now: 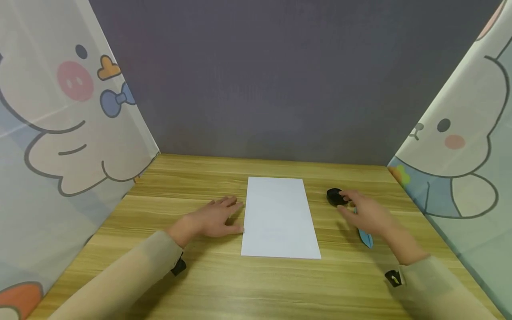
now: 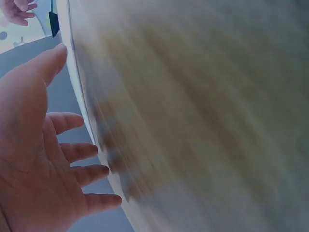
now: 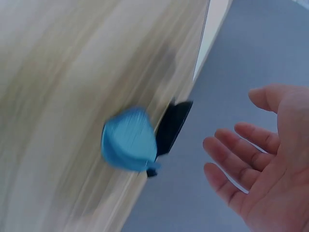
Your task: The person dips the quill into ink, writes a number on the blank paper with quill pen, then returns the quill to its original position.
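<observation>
One rectangular sheet (image 1: 278, 218) on woodgrain (image 1: 240, 284)

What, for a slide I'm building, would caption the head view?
Left hand beside a white sheet, right hand near a black item and a blue item on a table.

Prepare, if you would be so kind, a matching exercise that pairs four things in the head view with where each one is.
Things
1. White sheet
2. Black object
3. Blue object
4. Dark backdrop

Places
A. Rising beyond the far edge of the tabletop
B. Mostly below the right grip in the picture, partly covered by it
C. Lying flat, its left edge beside the left grip
D. By the right grip's fingertips

Pairs: 1-C, 2-D, 3-B, 4-A
</observation>
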### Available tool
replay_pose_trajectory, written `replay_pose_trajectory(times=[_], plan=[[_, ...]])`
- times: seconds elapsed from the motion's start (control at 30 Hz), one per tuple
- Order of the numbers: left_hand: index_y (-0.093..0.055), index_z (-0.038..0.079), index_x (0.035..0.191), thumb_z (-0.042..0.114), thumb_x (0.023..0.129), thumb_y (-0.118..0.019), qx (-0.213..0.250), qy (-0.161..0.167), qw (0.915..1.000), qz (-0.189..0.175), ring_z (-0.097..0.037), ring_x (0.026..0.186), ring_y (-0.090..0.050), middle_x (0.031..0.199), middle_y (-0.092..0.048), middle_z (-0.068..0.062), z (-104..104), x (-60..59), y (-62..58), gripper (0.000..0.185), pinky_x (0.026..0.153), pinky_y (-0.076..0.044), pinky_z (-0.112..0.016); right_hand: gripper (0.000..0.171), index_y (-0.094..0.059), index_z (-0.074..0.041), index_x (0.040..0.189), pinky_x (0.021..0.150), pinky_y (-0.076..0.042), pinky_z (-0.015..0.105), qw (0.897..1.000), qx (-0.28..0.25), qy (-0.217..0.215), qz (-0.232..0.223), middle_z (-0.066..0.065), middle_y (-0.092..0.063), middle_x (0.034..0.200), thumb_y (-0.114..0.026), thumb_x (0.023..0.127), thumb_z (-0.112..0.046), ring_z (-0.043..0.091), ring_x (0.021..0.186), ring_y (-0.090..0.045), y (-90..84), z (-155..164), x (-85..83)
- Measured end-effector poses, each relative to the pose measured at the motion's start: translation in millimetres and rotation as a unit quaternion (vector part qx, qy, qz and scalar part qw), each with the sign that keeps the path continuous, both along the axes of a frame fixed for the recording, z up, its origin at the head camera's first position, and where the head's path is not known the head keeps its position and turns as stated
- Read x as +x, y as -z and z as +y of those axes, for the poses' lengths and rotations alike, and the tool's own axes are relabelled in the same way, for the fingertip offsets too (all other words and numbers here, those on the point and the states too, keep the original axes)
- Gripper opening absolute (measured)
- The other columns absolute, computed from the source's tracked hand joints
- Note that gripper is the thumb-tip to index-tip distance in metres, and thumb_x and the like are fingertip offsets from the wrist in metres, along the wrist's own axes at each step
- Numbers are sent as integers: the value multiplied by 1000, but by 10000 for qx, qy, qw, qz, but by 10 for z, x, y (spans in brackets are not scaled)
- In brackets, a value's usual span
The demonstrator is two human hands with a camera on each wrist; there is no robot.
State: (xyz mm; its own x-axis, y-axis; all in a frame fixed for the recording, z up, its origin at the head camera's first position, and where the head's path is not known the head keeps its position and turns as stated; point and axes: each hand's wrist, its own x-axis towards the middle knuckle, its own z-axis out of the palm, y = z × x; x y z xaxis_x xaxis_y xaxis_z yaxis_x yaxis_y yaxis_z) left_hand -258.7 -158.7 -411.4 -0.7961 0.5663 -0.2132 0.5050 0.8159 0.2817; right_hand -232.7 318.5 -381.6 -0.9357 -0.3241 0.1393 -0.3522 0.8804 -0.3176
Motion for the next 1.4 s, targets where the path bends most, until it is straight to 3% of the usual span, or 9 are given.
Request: replay_pose_trajectory(times=[0.6, 0.77, 0.93, 1.1, 1.4], plan=[[-28, 30, 177, 71, 108, -53, -146, 119, 9998, -87, -45, 171, -16, 185, -16, -14, 60, -45, 36, 84, 134, -20, -72, 46, -56, 12, 148, 83, -63, 57, 9990, -272, 308, -195, 33, -73, 126, -61, 113, -18, 42, 103, -75, 28, 558, -152], [-28, 29, 177, 70, 108, -53, -177, 134, 9997, -113, -45, 170, -17, 185, -16, -15, 65, -39, 27, 84, 133, -21, -72, 37, -62, 9, 143, 76, -61, 40, 9989, -362, 157, -266, 30, -75, 121, -63, 112, -11, 35, 97, -75, 91, 724, -252], [-28, 29, 176, 71, 108, -53, -198, 144, 9997, -94, -45, 170, -17, 185, -16, -15, 55, -32, 31, 84, 133, -21, -72, 30, -69, 4, 138, 77, -59, 29, 9974, -540, -112, -459, 25, -77, 121, -66, 109, -6, 29, 98, -74, 174, 839, -339], [-27, 30, 177, 73, 107, -51, -186, 149, 9997, -62, -44, 171, -16, 185, -16, -14, 45, -38, 49, 85, 133, -22, -72, 28, -74, 0, 134, 77, -59, 26, 9962, -548, -298, -609, 20, -78, 122, -67, 107, -2, 25, 100, -73, 226, 880, -386], [-28, 29, 177, 70, 108, -53, -170, 145, 9997, -69, -46, 170, -17, 185, -17, -15, 52, -17, 36, 84, 133, -22, -72, 28, -79, -6, 130, 83, -60, 30, 9974, -157, -583, -392, 13, -80, 122, -69, 104, 1, 23, 104, -74, 274, 853, -444]])
